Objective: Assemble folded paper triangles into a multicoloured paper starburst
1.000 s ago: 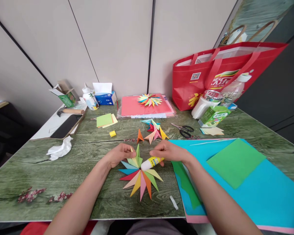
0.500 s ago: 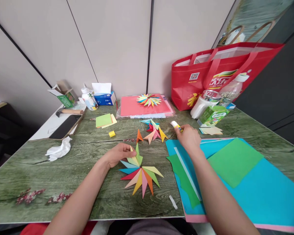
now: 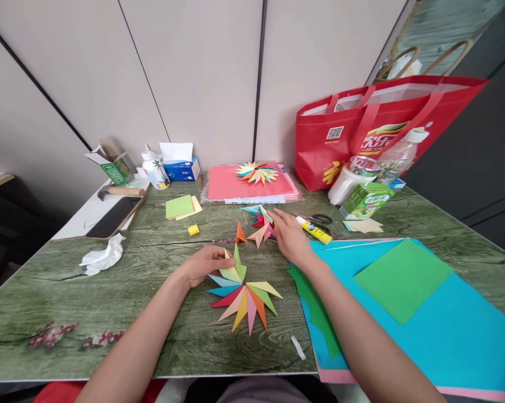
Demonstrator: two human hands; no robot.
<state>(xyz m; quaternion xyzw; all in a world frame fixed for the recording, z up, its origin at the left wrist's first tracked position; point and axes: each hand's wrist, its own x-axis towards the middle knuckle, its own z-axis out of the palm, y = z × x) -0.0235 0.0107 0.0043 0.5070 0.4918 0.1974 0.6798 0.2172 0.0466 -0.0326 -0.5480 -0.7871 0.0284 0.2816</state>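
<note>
My left hand pinches a pale yellow point at the upper left of a many-coloured folded-paper star. The star lies on the table with its points fanned out, leaving a gap at the upper right. My right hand reaches over a small pile of loose folded paper pieces, fingers stretched forward and covering part of it. Among them are blue, red, pink and peach ones, with an orange piece at the left. Beside my right hand lies an uncapped yellow glue stick, near black-handled scissors.
A finished-looking paper star rests on a red paper pack at the back. Blue sheets cover the right side. A yellow cap, green paper squares, a crumpled tissue and a red bag stand or lie around.
My right hand has put down the glue stick and moved left to the loose folded pieces. The scissors now show. My left hand stays on the star.
</note>
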